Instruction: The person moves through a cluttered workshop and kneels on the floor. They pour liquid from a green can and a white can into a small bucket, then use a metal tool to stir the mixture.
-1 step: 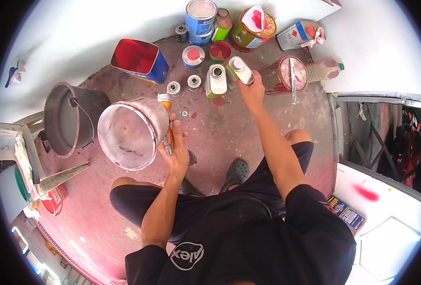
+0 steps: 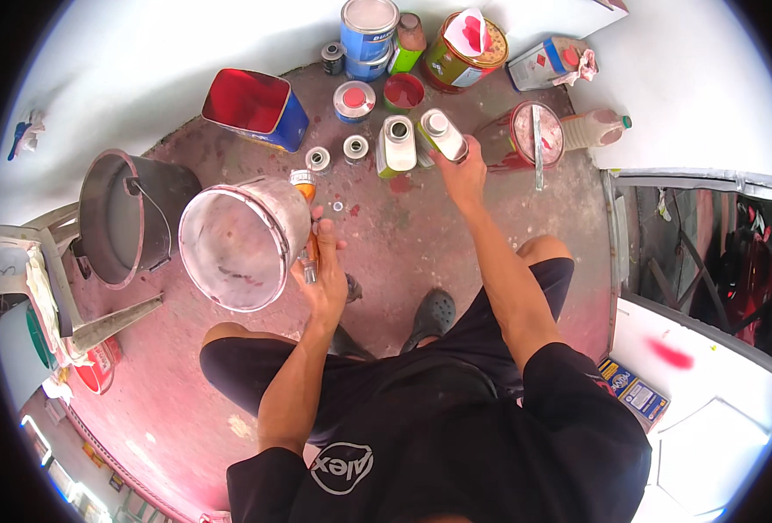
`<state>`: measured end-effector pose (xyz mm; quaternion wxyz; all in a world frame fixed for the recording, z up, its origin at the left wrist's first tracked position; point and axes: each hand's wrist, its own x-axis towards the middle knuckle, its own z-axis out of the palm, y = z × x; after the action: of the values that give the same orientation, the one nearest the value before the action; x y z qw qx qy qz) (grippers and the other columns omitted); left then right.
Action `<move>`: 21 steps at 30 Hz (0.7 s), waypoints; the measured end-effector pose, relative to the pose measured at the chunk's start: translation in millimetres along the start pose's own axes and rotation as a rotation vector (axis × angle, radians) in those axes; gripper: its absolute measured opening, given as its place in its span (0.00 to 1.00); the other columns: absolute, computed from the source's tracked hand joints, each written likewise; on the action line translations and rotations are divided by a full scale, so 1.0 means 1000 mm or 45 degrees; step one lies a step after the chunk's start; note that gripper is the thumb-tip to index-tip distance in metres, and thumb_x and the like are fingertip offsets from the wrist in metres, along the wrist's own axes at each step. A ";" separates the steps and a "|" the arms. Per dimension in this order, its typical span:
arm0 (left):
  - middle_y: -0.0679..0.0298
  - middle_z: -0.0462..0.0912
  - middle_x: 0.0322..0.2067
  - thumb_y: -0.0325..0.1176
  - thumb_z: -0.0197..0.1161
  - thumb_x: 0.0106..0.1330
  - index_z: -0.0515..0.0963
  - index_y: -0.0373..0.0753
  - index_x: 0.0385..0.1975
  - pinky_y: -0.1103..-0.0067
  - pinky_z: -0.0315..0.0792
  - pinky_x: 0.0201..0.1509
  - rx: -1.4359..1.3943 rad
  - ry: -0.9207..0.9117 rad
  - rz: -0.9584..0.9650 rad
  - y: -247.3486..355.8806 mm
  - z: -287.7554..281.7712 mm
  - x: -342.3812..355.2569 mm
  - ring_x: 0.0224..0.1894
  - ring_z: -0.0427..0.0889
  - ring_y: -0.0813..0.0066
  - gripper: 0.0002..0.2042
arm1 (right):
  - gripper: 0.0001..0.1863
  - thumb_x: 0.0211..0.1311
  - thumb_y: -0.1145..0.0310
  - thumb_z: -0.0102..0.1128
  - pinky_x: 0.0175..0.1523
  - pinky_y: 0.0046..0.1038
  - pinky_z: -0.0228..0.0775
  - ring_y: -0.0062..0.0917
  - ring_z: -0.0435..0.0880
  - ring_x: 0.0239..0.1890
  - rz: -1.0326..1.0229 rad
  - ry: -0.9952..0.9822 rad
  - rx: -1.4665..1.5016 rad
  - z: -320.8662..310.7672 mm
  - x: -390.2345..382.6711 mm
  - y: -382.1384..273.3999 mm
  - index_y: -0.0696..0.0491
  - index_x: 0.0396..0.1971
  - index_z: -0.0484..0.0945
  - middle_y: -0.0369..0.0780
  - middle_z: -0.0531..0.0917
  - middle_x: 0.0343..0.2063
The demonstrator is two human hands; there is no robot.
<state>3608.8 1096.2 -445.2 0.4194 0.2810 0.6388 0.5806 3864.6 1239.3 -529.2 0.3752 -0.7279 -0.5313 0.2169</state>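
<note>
My left hand [image 2: 323, 270] is closed around an orange-and-silver spray gun [image 2: 312, 248]. A wide whitish cup [image 2: 233, 248] with stained walls sits against the gun, its open mouth facing up toward me. Ahead, my right hand [image 2: 463, 177] grips the near end of a white-and-green rectangular tin [image 2: 444, 138] with a white cap. Whether this tin is off the floor, I cannot tell. Just left of it stands a similar white tin [image 2: 397, 155] with an uncapped neck. Two small silver cans [image 2: 318, 160] stand between that tin and the cup.
Along the wall are a blue square tin [image 2: 286, 126] with a red inside, stacked blue cans [image 2: 369, 39] and a red-stained pot [image 2: 538, 139] with a flat stick across it. A dark bucket [image 2: 155, 192] stands left beside a worn stool [image 2: 111, 327]. My feet are below.
The white-and-green tin in my right hand has shifted very slightly toward me. My left hand and the spray gun stay in place.
</note>
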 end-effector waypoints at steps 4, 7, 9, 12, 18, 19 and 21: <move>0.72 0.84 0.42 0.43 0.64 0.78 0.79 0.39 0.59 0.86 0.66 0.28 -0.019 -0.006 -0.016 0.003 0.006 0.000 0.28 0.76 0.87 0.18 | 0.36 0.52 0.57 0.83 0.54 0.44 0.78 0.48 0.87 0.49 -0.012 0.012 -0.141 -0.001 -0.013 0.010 0.59 0.57 0.77 0.53 0.86 0.46; 0.70 0.85 0.48 0.42 0.64 0.78 0.79 0.38 0.60 0.86 0.68 0.29 -0.006 -0.006 -0.016 0.001 0.006 0.000 0.28 0.77 0.86 0.18 | 0.37 0.56 0.51 0.79 0.53 0.46 0.78 0.50 0.87 0.48 -0.451 0.341 -0.638 -0.006 -0.010 -0.025 0.58 0.58 0.76 0.52 0.85 0.43; 0.69 0.85 0.51 0.41 0.64 0.78 0.79 0.38 0.61 0.86 0.69 0.30 0.005 -0.032 -0.024 0.001 0.007 0.000 0.28 0.78 0.86 0.18 | 0.34 0.59 0.49 0.76 0.52 0.47 0.79 0.53 0.86 0.47 -0.476 0.154 -0.581 -0.005 0.011 -0.029 0.58 0.57 0.76 0.53 0.83 0.46; 0.68 0.85 0.50 0.40 0.64 0.79 0.79 0.37 0.61 0.85 0.71 0.31 0.049 -0.067 -0.016 0.002 0.008 0.000 0.30 0.78 0.84 0.18 | 0.29 0.64 0.53 0.72 0.50 0.48 0.79 0.54 0.85 0.46 -0.305 -0.301 -0.574 -0.002 0.041 -0.026 0.55 0.58 0.76 0.56 0.81 0.48; 0.70 0.82 0.39 0.39 0.64 0.78 0.81 0.35 0.56 0.82 0.73 0.32 0.418 -0.155 0.399 -0.074 -0.016 -0.003 0.31 0.76 0.83 0.15 | 0.20 0.68 0.65 0.66 0.49 0.44 0.79 0.50 0.85 0.46 -0.341 -0.408 -0.574 0.006 0.040 -0.023 0.55 0.56 0.74 0.55 0.79 0.48; 0.70 0.81 0.37 0.39 0.65 0.78 0.82 0.35 0.55 0.82 0.73 0.31 0.451 -0.176 0.438 -0.081 -0.017 -0.001 0.31 0.76 0.83 0.15 | 0.19 0.69 0.67 0.65 0.49 0.43 0.79 0.49 0.86 0.45 -0.384 -0.364 -0.520 0.004 0.037 -0.025 0.56 0.55 0.74 0.55 0.78 0.49; 0.71 0.80 0.34 0.39 0.65 0.78 0.82 0.34 0.53 0.81 0.73 0.31 0.368 -0.200 0.373 -0.087 -0.019 -0.002 0.30 0.75 0.84 0.15 | 0.19 0.66 0.68 0.66 0.49 0.44 0.79 0.48 0.85 0.45 -0.382 -0.274 -0.263 -0.003 0.033 -0.034 0.56 0.53 0.74 0.54 0.78 0.51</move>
<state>3604.5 1070.6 -530.3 0.3344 0.4723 0.6332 0.5139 3857.5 1274.6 -498.2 0.2679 -0.6479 -0.6900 0.1796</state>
